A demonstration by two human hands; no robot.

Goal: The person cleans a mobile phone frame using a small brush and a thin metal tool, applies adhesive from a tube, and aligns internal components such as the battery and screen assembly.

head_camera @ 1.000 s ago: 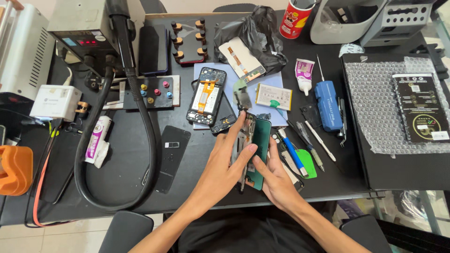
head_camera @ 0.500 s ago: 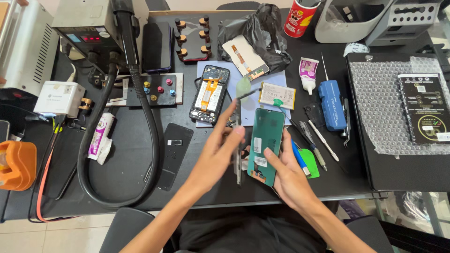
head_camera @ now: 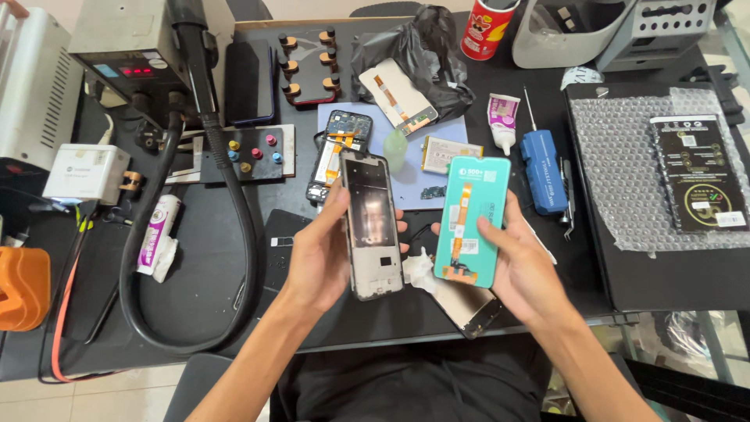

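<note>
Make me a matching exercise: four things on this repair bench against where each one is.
Things:
1. phone frame
2. teal screen panel
3. red can
4. orange box

Places:
A. far edge of the bench
B. in the right hand
C. left edge of the view
D. in the left hand

Pairs: 1-D, 2-B, 3-A, 4-C

Teal screen panel (head_camera: 471, 221) with an orange ribbon; left of it, a dark grey phone frame (head_camera: 371, 224); right, a blue case (head_camera: 543, 170)
</note>
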